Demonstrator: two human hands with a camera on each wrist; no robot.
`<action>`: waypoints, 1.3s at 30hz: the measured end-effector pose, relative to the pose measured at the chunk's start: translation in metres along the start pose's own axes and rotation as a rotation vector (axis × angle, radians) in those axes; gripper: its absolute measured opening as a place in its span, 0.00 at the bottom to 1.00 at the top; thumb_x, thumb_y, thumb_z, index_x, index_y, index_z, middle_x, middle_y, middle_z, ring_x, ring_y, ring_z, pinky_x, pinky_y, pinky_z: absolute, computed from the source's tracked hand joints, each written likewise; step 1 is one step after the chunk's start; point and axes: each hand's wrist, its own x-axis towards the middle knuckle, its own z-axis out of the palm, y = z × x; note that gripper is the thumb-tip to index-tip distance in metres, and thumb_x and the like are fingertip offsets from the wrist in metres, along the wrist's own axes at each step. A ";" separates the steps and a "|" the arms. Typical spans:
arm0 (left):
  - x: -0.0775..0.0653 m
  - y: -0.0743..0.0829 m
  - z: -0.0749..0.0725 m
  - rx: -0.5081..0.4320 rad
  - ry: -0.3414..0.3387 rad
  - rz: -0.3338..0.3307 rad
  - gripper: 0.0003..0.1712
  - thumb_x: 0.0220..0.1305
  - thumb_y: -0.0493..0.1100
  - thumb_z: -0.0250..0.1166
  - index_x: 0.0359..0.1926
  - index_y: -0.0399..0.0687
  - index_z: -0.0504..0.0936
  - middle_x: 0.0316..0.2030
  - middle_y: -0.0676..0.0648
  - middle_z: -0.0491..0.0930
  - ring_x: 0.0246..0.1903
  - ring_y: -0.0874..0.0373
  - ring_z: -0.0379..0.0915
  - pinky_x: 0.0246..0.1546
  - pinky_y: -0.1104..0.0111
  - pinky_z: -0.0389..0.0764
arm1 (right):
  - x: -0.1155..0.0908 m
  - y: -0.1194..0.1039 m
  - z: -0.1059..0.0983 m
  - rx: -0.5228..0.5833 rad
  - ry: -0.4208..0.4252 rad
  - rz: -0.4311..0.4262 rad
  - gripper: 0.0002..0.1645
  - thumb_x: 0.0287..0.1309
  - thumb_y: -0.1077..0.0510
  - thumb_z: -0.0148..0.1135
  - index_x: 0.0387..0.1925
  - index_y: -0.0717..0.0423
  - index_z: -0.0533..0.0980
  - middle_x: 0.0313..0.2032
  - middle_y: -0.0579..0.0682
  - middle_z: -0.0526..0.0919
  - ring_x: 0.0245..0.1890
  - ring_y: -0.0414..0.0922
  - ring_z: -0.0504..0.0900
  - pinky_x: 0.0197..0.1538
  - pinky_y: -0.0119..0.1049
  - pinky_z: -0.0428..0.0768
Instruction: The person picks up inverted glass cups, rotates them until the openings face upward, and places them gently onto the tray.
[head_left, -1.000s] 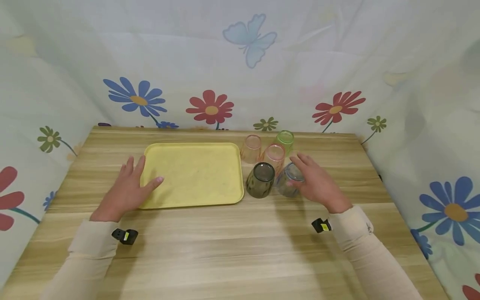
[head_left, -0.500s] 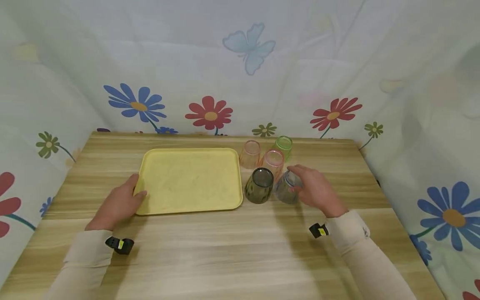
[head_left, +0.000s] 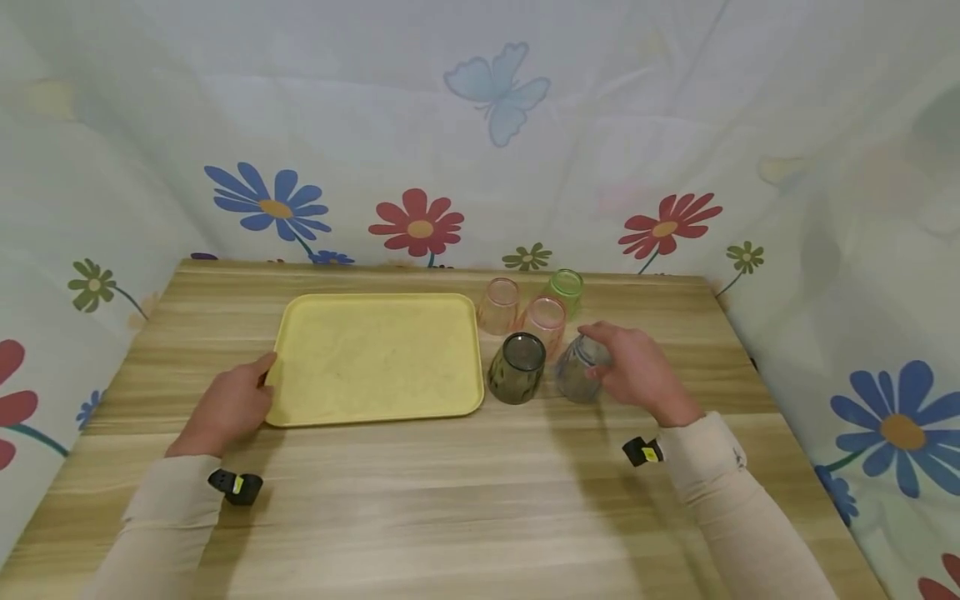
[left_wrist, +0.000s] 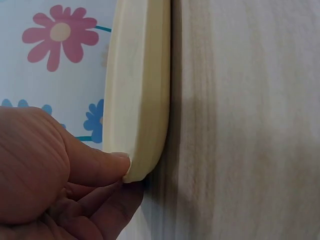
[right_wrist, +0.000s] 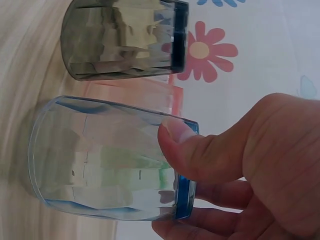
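Observation:
My left hand [head_left: 231, 406] pinches the left edge of the yellow tray [head_left: 378, 358], thumb on the rim and fingers curled beneath it, as the left wrist view shows. A clear bluish glass [right_wrist: 110, 160] stands upside down at the right of the glass group. Around its base, which faces up, my right hand [head_left: 636, 371] holds it between thumb and fingers. Beside it on the left is an upside-down dark grey glass [head_left: 517, 368]. The fingers behind the bluish glass are partly hidden.
Two pink glasses [head_left: 500, 307] and a green glass [head_left: 566, 289] stand upside down behind the dark one, close to the tray's right edge. A flower-printed curtain [head_left: 495, 167] rises along the back and sides of the wooden table [head_left: 420, 508].
My left hand has come down from over the tray's left side and now grips its edge. The right hand has closed on the bluish glass, which has shifted slightly right.

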 end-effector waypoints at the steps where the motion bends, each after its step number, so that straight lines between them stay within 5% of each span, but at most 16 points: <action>1: 0.001 0.000 0.000 0.000 0.002 -0.001 0.34 0.72 0.33 0.53 0.75 0.23 0.60 0.62 0.17 0.72 0.60 0.24 0.74 0.55 0.36 0.78 | 0.000 0.000 -0.002 -0.003 0.002 -0.002 0.35 0.58 0.67 0.72 0.67 0.61 0.76 0.67 0.67 0.78 0.64 0.66 0.81 0.65 0.63 0.78; 21: 0.004 -0.004 0.002 -0.002 -0.005 -0.017 0.34 0.72 0.33 0.53 0.76 0.26 0.60 0.64 0.18 0.70 0.63 0.22 0.70 0.59 0.34 0.76 | -0.002 -0.013 -0.044 -0.051 0.002 0.001 0.36 0.58 0.69 0.70 0.69 0.59 0.75 0.67 0.65 0.79 0.63 0.64 0.81 0.63 0.63 0.80; 39: 0.003 -0.004 0.002 -0.017 -0.003 -0.015 0.34 0.72 0.33 0.53 0.76 0.25 0.59 0.64 0.19 0.70 0.63 0.22 0.70 0.57 0.35 0.77 | 0.008 -0.036 -0.070 -0.073 -0.004 -0.086 0.36 0.60 0.68 0.69 0.70 0.55 0.75 0.70 0.59 0.78 0.64 0.61 0.81 0.65 0.60 0.79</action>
